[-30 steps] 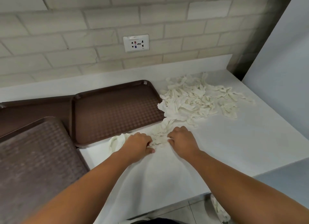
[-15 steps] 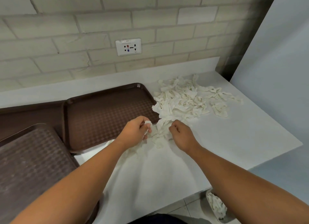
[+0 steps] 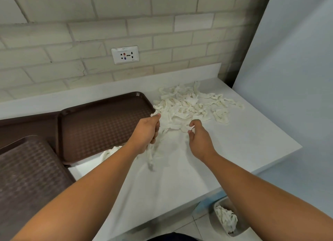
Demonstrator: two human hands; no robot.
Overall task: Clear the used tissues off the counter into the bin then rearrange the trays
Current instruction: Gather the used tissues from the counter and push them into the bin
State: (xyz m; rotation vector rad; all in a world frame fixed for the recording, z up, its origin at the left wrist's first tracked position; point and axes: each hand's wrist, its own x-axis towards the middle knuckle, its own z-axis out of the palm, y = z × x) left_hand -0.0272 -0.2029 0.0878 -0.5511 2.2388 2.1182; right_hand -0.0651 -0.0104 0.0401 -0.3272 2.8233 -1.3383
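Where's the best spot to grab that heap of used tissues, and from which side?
Probably grip the tissue heap at its near edge, from above on the front side. It lies low, loose and tangled, so a raking handful gathers many strips; the tray hems its left and the wall stands behind.

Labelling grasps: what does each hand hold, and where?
Left hand grips a tissue bunch by its top; the rest dangles. Right hand curls fingers at the near edge of the tissue pile; a hold cannot be told.
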